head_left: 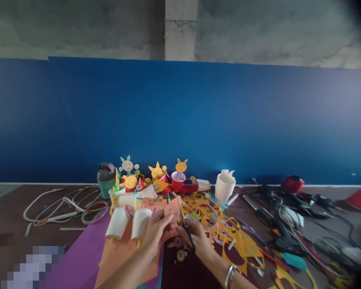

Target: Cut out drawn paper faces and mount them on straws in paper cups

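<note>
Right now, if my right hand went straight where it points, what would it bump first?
Your right hand, with the scissors, would probably meet the orange paper in your left hand first, though depth is hard to judge.

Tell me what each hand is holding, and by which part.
The left hand holds orange paper by its lower part; the right hand holds the scissors by their handles.

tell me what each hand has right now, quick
Left hand: closed, pinching a piece of orange paper.
Right hand: closed around dark-handled scissors, blades at the paper's edge.
</note>
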